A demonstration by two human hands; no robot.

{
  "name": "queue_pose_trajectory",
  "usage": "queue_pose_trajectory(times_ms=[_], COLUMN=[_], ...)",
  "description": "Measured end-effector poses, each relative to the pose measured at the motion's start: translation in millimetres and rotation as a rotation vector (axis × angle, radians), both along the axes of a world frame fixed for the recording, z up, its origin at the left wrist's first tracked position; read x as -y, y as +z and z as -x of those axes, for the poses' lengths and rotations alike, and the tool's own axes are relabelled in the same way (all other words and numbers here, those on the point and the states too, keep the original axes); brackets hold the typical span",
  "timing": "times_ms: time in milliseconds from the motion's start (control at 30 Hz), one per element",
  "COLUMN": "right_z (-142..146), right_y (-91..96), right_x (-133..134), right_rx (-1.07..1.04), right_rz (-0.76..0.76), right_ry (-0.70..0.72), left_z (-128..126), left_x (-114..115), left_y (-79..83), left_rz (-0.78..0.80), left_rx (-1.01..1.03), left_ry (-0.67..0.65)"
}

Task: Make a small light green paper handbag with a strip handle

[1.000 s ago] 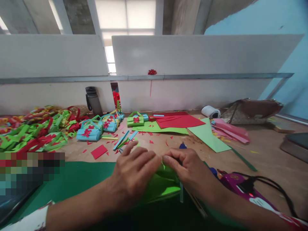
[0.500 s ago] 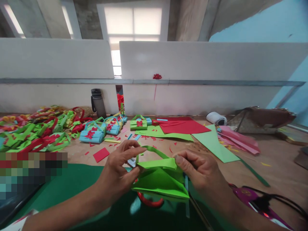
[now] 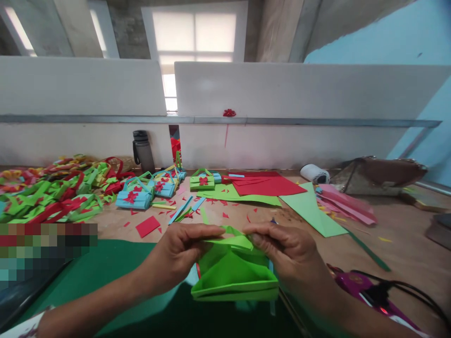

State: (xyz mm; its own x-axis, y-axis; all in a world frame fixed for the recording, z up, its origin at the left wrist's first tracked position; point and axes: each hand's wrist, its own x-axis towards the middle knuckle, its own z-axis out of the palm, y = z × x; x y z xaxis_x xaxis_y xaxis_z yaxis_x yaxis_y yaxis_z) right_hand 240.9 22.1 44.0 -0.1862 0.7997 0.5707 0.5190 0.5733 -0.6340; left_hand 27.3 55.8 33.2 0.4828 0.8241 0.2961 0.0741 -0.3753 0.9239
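A folded bright green paper basket (image 3: 235, 274) with a thin green handle strip sits between my hands, low in the middle of the view. My left hand (image 3: 181, 253) pinches its upper left edge with closed fingers. My right hand (image 3: 287, 251) pinches its upper right edge near the handle. Both hands hover over a dark green sheet (image 3: 116, 263) on the wooden table (image 3: 405, 249). Something red shows just under the basket's left side; I cannot make it out.
Finished blue and green paper baskets (image 3: 136, 197) and a heap of green and red strips (image 3: 49, 188) lie at the left. Red (image 3: 268, 184), green and pink sheets lie behind. A dark bottle (image 3: 143, 150), a white tape roll (image 3: 314, 173) and a purple glue gun (image 3: 366, 291) are nearby.
The hands went from pressing the green paper flat to lifting it as an open basket. The handle strip has now been brought down to the basket's top edge, with both hands pinching closer together.
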Motion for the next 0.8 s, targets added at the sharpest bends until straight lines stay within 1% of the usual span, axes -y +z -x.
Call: queue_pose_trajectory(times_ms=[133,267,333,433,500,667,800], right_z=[-5,-10,-9,-6,-3,1,0], right_y=[2.3,6.5,9.4,13.2,14.7,16.3,15.8], right_x=[-3,-5,-4,0,3,7,6], right_rx=[0.079,0.129,0.152,0.173,0.146,0.014,-0.093], right_rz=[-0.015,-0.009,0.031,0.17,0.234,0.237,0.275], right_ry=[0.034,0.091,0.101,0.087,0.076,0.053,0.032], left_z=[1,0,-1,-1,-1,-1,-1], left_x=[-1,-1,0,0,0,-1,-3], left_y=[1.6,7.1,8.9,8.0,6.3,5.9,7.5], left_rz=[0.087,0.151,0.183,0.217,0.228,0.265,0.28], left_rx=[0.007,0.009,0.003,-0.015,-0.032,-0.002,0.056], left_ry=[0.033,-0.041,-0.077,-0.111,-0.125,-0.11,-0.065])
